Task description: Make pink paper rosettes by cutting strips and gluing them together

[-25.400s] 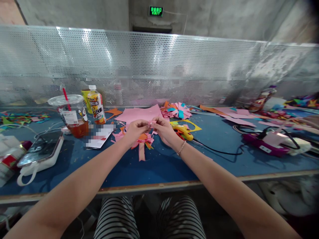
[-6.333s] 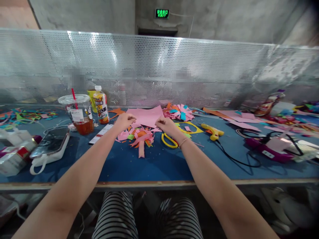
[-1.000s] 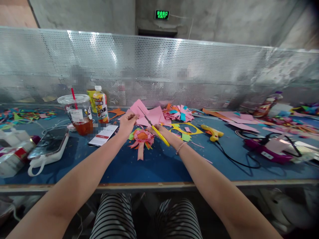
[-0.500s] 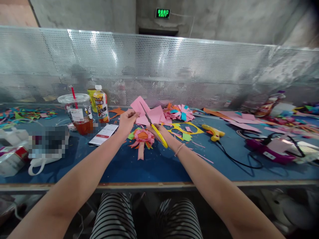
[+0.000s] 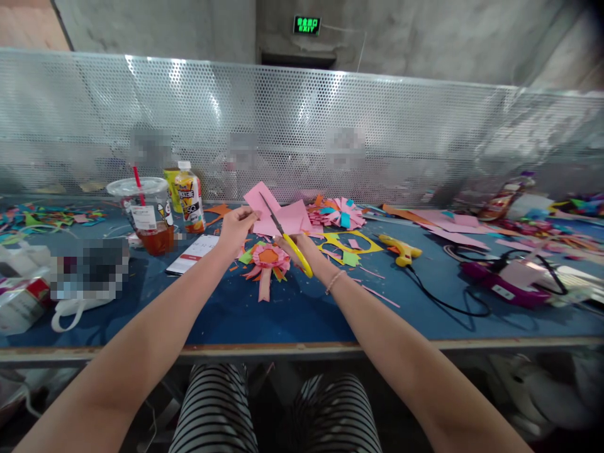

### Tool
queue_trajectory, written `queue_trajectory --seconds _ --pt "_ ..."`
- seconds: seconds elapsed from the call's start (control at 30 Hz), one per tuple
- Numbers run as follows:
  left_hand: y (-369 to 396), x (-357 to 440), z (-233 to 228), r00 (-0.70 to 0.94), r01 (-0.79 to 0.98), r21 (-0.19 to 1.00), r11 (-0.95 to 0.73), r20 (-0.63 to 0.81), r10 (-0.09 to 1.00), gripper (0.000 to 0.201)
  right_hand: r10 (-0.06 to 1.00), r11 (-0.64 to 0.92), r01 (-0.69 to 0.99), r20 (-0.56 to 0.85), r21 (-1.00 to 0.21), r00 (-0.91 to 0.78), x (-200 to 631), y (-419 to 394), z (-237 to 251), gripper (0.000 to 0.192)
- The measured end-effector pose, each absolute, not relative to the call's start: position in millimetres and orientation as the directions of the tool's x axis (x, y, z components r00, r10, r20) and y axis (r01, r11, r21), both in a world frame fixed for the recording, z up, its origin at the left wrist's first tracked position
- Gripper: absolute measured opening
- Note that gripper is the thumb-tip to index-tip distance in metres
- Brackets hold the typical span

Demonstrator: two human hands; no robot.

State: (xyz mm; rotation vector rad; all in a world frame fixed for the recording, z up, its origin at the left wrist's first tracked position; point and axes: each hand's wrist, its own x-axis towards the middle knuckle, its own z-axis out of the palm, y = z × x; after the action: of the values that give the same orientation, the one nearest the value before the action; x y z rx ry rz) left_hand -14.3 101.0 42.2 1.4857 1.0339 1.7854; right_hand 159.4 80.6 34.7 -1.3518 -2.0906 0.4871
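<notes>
A sheet of pink paper (image 5: pixel 292 217) is pinched at its left edge by my left hand (image 5: pixel 239 225), fingers closed. My right hand (image 5: pixel 309 250) grips a pair of scissors (image 5: pixel 298 257) with yellow handles. Their dark blades point up and left, lying across the paper; I cannot tell how far apart the blades are. Below the paper, between my hands, a pink and orange paper rosette (image 5: pixel 268 258) with a ribbon tail rests on the blue table (image 5: pixel 278 321). Behind the sheet sits another pink paper flower (image 5: pixel 342 214) with blue pieces.
To the left stand a drink cup (image 5: pixel 153 217) with a red straw, a bottle (image 5: pixel 190 198) and a phone (image 5: pixel 186 258). On the right lie a yellow glue gun (image 5: pixel 401 250), its cord, and a purple case (image 5: pixel 503 286). Yellow cut-out paper (image 5: pixel 372 242) and scraps lie around.
The whole view has shifted slightly. My hands, the pink paper and the scissors keep nearly the same positions relative to each other.
</notes>
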Motion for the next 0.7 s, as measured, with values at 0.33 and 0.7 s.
queue_trajectory --seconds 0.33,0.7 --pt "95.2 -11.5 44.1 -0.115 0.050 0.903 -0.426 0.429 0.896 0.020 0.884 0.437 0.582 0.206 -0.686 -0.421 167.6 81.6 33.6 0.047" --pt "94.7 -13.5 45.7 -0.146 0.191 0.823 -0.536 0.563 0.813 0.018 0.887 0.430 0.598 0.191 -0.677 -0.421 167.2 72.4 42.5 0.047"
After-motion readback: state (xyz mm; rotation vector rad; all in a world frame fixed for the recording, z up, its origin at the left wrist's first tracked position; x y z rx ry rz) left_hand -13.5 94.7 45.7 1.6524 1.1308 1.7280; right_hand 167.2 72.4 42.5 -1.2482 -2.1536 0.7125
